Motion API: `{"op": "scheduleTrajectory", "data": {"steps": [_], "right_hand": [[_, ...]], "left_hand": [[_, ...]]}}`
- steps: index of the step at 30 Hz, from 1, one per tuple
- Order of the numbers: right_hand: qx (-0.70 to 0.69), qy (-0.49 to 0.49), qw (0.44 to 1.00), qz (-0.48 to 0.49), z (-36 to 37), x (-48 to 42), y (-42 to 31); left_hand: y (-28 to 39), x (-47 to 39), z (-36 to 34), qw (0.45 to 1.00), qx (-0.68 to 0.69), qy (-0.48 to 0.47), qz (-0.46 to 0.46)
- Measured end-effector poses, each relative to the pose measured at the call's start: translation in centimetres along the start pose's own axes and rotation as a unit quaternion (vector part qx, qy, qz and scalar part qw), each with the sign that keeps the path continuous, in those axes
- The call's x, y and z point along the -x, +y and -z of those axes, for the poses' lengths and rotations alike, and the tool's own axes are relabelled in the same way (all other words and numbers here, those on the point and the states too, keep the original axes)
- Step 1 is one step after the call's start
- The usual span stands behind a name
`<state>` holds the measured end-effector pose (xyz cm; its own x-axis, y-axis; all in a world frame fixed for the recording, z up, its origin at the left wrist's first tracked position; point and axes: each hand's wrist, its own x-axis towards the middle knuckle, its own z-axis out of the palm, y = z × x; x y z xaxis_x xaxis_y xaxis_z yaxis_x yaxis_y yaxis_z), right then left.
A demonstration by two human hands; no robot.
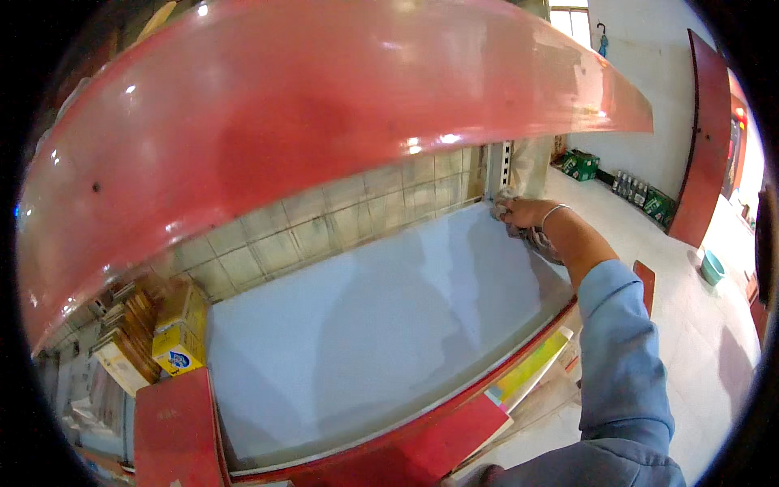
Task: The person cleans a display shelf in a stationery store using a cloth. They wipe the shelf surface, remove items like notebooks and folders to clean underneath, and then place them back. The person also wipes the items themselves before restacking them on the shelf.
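Observation:
My right hand, with a bracelet at the wrist and a blue sleeve on the arm, reaches to the far right corner of a pale blue shelf surface. Its fingers are closed on a crumpled greyish cloth, part of which hangs over the shelf's right end. The hand is beside a slotted metal upright. My left hand is out of view. Shadows fall across the shelf.
A glossy red panel overhangs the shelf. Yellow boxes and stacked books or packets stand left. Beyond the shelf are bottles, green cartons, a teal basin and a red door.

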<state>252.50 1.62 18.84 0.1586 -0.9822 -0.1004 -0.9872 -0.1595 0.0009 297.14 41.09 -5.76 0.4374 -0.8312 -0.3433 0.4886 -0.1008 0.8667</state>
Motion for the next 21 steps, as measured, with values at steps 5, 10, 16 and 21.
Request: {"op": "scheduleTrajectory", "data": {"steps": [5, 10, 16, 21], "right_hand": [[0.022, -0.034, 0.999, -0.03, 0.0, 4.6, 1.9], [-0.001, -0.05, 0.999, 0.0, -1.4, 9.7, 3.6], [0.187, -0.013, 0.982, -0.01, -1.5, 10.5, 10.5], [0.3, 0.176, 0.895, -0.278, 2.0, 16.2, 12.2]], "left_hand": [[-0.3, -0.5, 0.4, 1.0, 0.005, -0.01, -0.015], [-1.5, -0.1, 3.1, 0.998, 0.023, -0.011, -0.051], [-0.3, 0.2, 1.5, 0.996, 0.021, -0.073, -0.039], [-0.5, 0.1, 2.1, 0.993, 0.068, -0.101, -0.011]]}}
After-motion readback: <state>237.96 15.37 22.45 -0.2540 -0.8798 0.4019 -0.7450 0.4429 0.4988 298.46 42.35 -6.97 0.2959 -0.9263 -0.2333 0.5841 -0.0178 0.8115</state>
